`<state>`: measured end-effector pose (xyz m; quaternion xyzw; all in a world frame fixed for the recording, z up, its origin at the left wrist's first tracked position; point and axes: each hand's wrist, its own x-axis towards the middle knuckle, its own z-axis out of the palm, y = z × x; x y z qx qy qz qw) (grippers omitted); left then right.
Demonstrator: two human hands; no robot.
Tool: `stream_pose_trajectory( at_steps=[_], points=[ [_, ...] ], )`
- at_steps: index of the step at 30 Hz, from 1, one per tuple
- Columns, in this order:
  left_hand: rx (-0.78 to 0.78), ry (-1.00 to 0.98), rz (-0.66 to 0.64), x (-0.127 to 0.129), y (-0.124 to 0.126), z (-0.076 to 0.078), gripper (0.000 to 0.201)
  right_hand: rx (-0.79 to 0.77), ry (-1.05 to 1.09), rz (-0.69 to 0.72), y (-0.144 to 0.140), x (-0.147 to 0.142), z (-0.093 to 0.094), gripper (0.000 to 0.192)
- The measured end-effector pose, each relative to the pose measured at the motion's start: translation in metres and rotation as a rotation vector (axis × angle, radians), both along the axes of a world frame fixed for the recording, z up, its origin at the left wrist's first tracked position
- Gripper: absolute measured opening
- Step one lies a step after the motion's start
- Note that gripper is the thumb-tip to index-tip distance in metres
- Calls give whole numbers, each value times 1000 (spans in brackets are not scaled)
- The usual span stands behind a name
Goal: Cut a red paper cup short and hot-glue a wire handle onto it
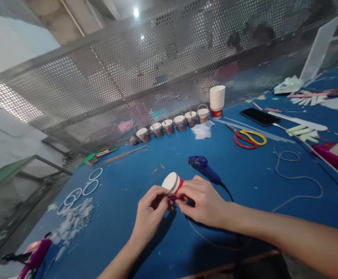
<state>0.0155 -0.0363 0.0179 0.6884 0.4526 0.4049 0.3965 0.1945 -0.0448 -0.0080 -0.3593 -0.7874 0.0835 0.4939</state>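
Observation:
Both of my hands hold a small paper cup [172, 183], white with a red band, tipped on its side with its base facing away, just above the blue table [122, 217]. My left hand [151, 211] pinches it from the left; my right hand [202, 201] grips it from the right. Just behind my right hand lies a blue glue gun [203, 167] with its black cord running under my wrist.
A row of several cut brown cups [169, 126] and a stack of white cups [217, 100] stand at the perforated metal screen. Scissors [248, 138], a phone [259, 116], white rings [83, 188], paper scraps [72, 221], loose cord [298, 176] and pink tools [336, 159] lie around.

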Motion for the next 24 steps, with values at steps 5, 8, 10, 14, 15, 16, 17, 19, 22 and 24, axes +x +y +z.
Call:
stream_pose_trajectory(
  at_steps=[5, 8, 10, 14, 15, 16, 17, 19, 22, 24],
  points=[
    [-56, -3, 43, 0, 1, -1, 11, 87, -33, -51, 2, 9, 9, 18],
    [-128, -40, 112, -1, 2, 2, 14, 165, -63, -178, 9, 32, 18, 19],
    [-172, -70, 146, -3, 4, 3, 16, 129, -101, -333, 18, 51, 23, 19],
    [-238, -155, 185, -8, 11, -1, 20, -367, -272, -481, 34, 80, 25, 33],
    [-257, -180, 195, -9, 13, -2, 21, -506, -320, -452, 37, 82, 24, 36],
    [-275, -204, 205, -10, 15, -3, 22, -619, -358, -415, 39, 83, 22, 37],
    [-289, -224, 214, -10, 16, -3, 23, -698, -380, -382, 40, 81, 19, 38],
    [-301, -249, 228, -10, 18, -4, 23, -780, -372, -355, 42, 74, 13, 36],
    [-306, -261, 231, -10, 19, -5, 25, -828, -291, -361, 46, 62, 2, 30],
    [-316, -270, 231, -9, 19, -6, 25, -810, -236, -372, 50, 57, -6, 28]
  ],
)
